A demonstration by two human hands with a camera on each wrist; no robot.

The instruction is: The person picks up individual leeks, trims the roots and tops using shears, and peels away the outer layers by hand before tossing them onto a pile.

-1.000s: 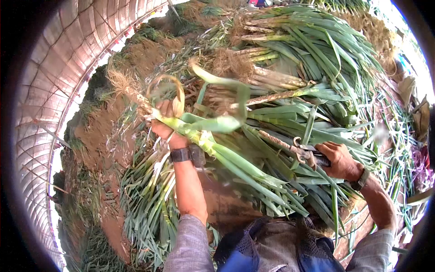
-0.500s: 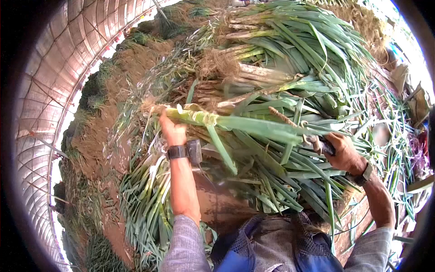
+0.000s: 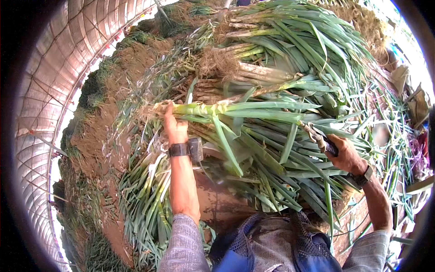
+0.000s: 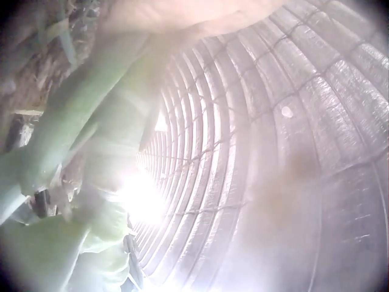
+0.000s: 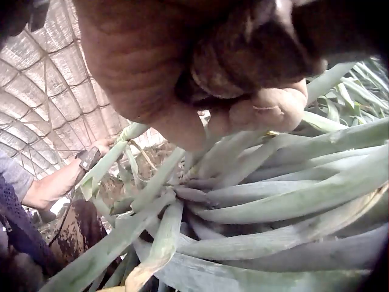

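Note:
In the head view my left hand [image 3: 176, 129] grips a leek [image 3: 199, 109] near its root end. The stalk lies level, its green leaves stretching right over the pile, with one leaf bent down. In the left wrist view the pale stalk [image 4: 112, 140] fills the left side below the blurred hand [image 4: 182, 15]. At the right, my right hand [image 3: 345, 155] holds a hand tool [image 3: 317, 137] with a dark handle and rusty brown head, close to the leek's leaf tips. Fingers curl round the tool [image 5: 234, 58] in the right wrist view; its far end is hidden.
A big heap of leeks [image 3: 312, 50] with roots to the left spreads ahead. Another bunch [image 3: 156, 199] lies left of my left forearm. Bare soil [image 3: 104, 118] and loose trimmings are further left, below a ribbed plastic tunnel wall [image 3: 50, 86]. Cut leaves [image 3: 389, 167] litter the right.
The leek has swung from a steep slant to level, its leaves now pointing right. A curled strip and a loose leaf piece by the left hand are gone. The right hand stayed near the same place.

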